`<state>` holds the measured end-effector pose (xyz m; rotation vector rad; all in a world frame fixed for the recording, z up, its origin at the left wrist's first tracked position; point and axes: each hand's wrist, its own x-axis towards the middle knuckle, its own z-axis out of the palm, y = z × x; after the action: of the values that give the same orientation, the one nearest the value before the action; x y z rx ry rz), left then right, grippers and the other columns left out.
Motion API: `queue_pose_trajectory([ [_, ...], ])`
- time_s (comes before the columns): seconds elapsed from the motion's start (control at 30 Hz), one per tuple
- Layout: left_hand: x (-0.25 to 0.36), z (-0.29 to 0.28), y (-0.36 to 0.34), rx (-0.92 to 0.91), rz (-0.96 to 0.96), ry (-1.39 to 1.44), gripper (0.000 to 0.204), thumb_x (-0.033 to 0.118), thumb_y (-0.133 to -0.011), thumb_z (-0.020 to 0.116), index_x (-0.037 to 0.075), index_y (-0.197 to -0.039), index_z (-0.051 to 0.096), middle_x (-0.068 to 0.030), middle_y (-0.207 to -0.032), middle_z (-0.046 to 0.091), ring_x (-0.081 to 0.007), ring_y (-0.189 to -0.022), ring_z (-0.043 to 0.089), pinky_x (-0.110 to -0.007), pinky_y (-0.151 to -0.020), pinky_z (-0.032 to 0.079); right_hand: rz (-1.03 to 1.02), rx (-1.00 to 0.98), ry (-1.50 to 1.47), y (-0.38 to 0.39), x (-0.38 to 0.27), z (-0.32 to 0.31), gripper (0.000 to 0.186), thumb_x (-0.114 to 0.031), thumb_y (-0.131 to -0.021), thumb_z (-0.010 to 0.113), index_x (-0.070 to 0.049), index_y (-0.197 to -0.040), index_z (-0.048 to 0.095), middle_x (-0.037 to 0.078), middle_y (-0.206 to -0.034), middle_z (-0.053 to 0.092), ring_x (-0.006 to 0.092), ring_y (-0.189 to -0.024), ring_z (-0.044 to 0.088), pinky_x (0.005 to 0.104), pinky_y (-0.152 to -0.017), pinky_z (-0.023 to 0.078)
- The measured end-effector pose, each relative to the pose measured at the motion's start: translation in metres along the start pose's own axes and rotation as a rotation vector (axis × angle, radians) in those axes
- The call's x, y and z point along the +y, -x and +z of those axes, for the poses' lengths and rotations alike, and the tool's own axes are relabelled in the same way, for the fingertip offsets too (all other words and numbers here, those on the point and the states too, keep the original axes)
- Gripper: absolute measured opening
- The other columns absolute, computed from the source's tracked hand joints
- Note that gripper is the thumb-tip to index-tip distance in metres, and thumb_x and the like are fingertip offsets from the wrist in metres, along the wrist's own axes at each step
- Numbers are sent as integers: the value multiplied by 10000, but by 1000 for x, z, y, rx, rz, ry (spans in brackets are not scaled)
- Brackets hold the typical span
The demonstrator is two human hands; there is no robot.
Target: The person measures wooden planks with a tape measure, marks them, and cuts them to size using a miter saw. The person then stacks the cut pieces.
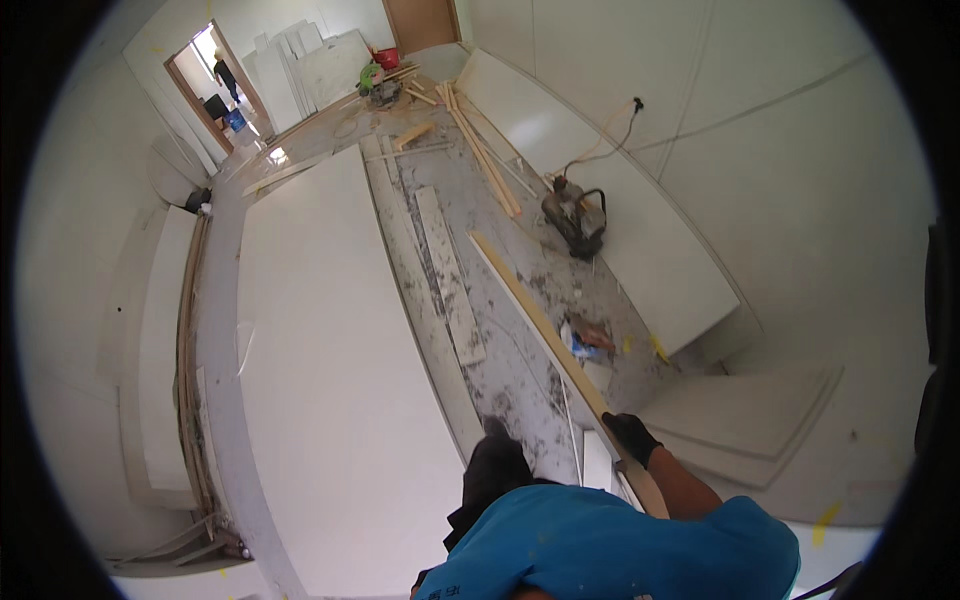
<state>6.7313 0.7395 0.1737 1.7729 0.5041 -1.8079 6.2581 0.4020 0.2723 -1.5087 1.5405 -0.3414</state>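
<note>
I'm carrying a strip [540,320] at lower right, right hand [632,436] gripping it; left hand hidden, state unknown; next, steering clear of the saw [575,220].

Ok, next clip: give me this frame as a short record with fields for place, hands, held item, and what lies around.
place: dusty floor of a white-walled room
right hand: in a dark glove, gripping a long wood strip
left hand: not in view
strip: slants from the hand out over the floor
beside it: large white panel lying flat
farther off: circular saw with cord, bundle of wood strips
</note>
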Motion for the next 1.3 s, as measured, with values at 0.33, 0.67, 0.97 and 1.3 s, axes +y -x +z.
queue_pose_trajectory([
  [0.33,457,146,-73,-101,36,-70,200,230,-862,586,31,-874,567,-195,-777,625,-324,-594,593,-450,-550,497,-152,112,198,-302,-123,-50,389,-405,-923,430,-62,-908,614,200,-779,608,341,-753,601,429,-674,454],
  [0.67,947,399,-67,-224,552,-319,266,236,-830,607,16,-978,631,-190,-756,649,-317,-610,627,-419,-542,513,96,78,90,-649,-254,-110,609,-537,-874,450,46,-860,625,240,-829,626,388,-821,603,441,-736,446],
  [0.97,1083,421,-126,-131,-10,-100,235,244,-825,631,16,-878,615,-159,-705,626,-299,-598,613,-425,-574,518,-101,139,293,-996,-393,-190,523,-490,-887,448,2,-891,625,260,-857,608,405,-814,593,450,-735,451],
  [1.3,1395,429,-281,-188,-121,-168,325,308,-850,595,-13,-811,627,-145,-675,622,-291,-586,594,-405,-578,504,-67,114,257,-1239,-556,-205,477,-472,-902,459,-29,-853,628,230,-851,617,381,-782,590,428,-700,447],
])
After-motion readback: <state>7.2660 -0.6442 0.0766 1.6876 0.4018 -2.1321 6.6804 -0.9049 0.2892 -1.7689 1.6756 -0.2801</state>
